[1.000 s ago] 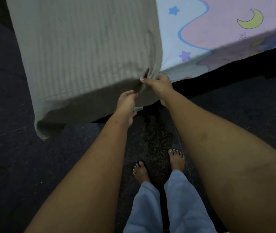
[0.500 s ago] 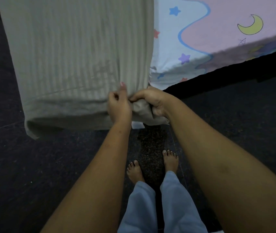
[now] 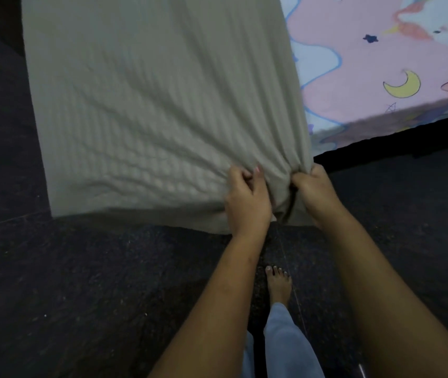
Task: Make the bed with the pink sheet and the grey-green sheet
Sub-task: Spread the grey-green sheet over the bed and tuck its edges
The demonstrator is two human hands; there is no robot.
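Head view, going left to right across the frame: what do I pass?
Dark floor → grey-green sheet → left hand, gripping that sheet → right hand, gripping it too → pink sheet.

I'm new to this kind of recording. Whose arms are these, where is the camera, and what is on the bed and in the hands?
No machine here: a person wears one camera on the head, looking down at their own arms. The left hand and right hand both grip bunched fabric at the near edge of a grey-green ribbed sheet draped over the bed. Next to it shows a pink sheet printed with moons and stars. Below are a dark floor and a bare foot.
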